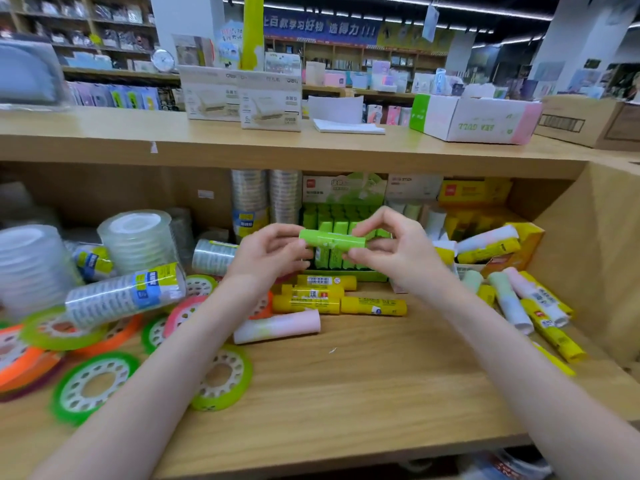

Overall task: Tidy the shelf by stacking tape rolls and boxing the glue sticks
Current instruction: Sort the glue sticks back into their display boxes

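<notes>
A wooden shelf (pixel 346 386) filled the view, with a second board (pixel 242 140) above it carrying white product boxes (pixel 242 98) and an open carton (pixel 478 119) to the far right. At the far middle of the lower shelf stood a green display box (pixel 343 195) with green glue sticks upright inside it, and to its right a yellow box (pixel 512 251) lay tilted with sticks spilling from it. On the left lay wrapped sleeves of clear tape rolls (pixel 124 296), some standing and some on their sides, and near them flat green (pixel 93 386) and orange (pixel 20 362) tape rolls were scattered and overlapping. Yellow glue sticks (pixel 311 299) lay in a loose cluster just below the green box, with a pink-and-white stick (pixel 277 329) nearer still. More pastel and yellow sticks (pixel 533 306) lay jumbled at the right.

Above the yellow cluster, in front of the green box, both hands held one green glue stick (pixel 332 240) lying level. The left hand (pixel 270 254) curled its fingers around the stick's left end; the right hand (pixel 391 244) pinched the right end between thumb and fingertips.
</notes>
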Action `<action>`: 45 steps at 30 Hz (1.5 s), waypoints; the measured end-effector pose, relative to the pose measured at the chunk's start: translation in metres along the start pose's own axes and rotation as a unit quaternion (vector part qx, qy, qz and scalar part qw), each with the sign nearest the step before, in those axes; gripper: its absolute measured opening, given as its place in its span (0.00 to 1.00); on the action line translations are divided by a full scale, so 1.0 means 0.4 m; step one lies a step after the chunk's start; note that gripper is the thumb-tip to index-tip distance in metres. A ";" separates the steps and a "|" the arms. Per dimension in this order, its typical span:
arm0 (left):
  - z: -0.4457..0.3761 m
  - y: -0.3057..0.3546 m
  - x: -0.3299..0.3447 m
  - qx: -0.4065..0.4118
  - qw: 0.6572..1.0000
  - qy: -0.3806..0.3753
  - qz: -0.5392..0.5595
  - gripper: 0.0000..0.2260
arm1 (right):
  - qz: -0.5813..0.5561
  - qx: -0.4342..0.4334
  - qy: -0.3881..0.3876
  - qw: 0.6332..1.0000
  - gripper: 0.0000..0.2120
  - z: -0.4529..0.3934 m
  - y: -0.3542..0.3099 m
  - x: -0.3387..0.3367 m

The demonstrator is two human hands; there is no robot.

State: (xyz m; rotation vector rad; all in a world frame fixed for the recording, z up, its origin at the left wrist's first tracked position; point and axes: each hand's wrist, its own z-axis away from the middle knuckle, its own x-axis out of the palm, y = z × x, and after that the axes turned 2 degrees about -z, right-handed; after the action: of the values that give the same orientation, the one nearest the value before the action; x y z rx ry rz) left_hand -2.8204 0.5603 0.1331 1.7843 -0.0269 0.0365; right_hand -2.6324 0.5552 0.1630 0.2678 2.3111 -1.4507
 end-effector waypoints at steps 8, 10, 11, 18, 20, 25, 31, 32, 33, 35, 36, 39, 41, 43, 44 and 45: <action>-0.021 0.014 -0.004 0.204 0.937 0.075 -0.274 0.06 | 0.243 -0.144 -0.016 0.959 0.08 -0.019 0.043 0.019; -0.028 0.013 0.002 0.233 0.904 0.073 -0.350 0.06 | 0.228 -0.137 0.008 0.964 0.08 -0.017 0.048 0.007; -0.032 0.012 0.005 0.241 0.893 0.073 -0.373 0.07 | 0.225 -0.138 0.015 0.964 0.07 -0.013 0.051 0.001; -0.045 0.006 0.004 0.286 0.849 0.061 -0.440 0.08 | 0.225 -0.135 -0.009 0.965 0.06 0.007 0.078 -0.018; -0.048 0.008 0.007 0.282 0.849 0.052 -0.444 0.07 | 0.221 -0.134 -0.003 0.966 0.06 0.004 0.083 -0.022; -0.061 0.016 0.006 0.275 0.807 0.074 -0.517 0.06 | 0.216 -0.139 0.006 0.966 0.04 -0.005 0.084 -0.038; -0.049 0.000 0.003 0.256 0.792 0.080 -0.549 0.13 | 0.230 -0.149 0.042 0.961 0.04 -0.017 0.099 -0.086; -0.048 0.000 0.002 0.252 0.790 0.081 -0.552 0.13 | 0.235 -0.151 0.047 0.959 0.04 -0.019 0.097 -0.095; -0.046 0.002 0.001 0.251 0.787 0.081 -0.557 0.13 | 0.242 -0.156 0.052 0.956 0.04 -0.020 0.097 -0.106; -0.043 0.011 0.004 0.234 0.785 0.074 -0.570 0.14 | 0.256 -0.148 0.064 0.953 0.05 -0.019 0.099 -0.133; -0.045 0.021 0.008 0.212 0.787 0.070 -0.575 0.14 | 0.264 -0.134 0.070 0.952 0.06 -0.018 0.102 -0.149; -0.059 0.065 0.031 0.145 0.805 0.063 -0.571 0.14 | 0.287 -0.091 0.075 0.951 0.08 -0.010 0.111 -0.198; -0.057 0.089 0.056 0.161 0.823 0.060 -0.541 0.15 | 0.287 -0.059 0.055 0.954 0.08 -0.003 0.118 -0.222; -0.051 0.097 0.088 0.198 0.830 0.039 -0.520 0.16 | 0.294 -0.033 0.015 0.955 0.09 0.000 0.121 -0.241; -0.050 0.093 0.107 0.217 0.833 0.020 -0.508 0.17 | 0.301 -0.024 -0.006 0.953 0.09 0.000 0.123 -0.249; -0.048 0.087 0.129 0.232 0.837 -0.003 -0.495 0.17 | 0.308 -0.016 -0.025 0.951 0.09 -0.002 0.125 -0.254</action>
State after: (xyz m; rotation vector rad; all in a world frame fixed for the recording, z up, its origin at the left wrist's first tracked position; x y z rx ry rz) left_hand -2.7705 0.5719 0.1731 2.0784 0.9766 -0.7697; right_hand -2.5227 0.5830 0.1660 0.8442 1.9494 -1.0797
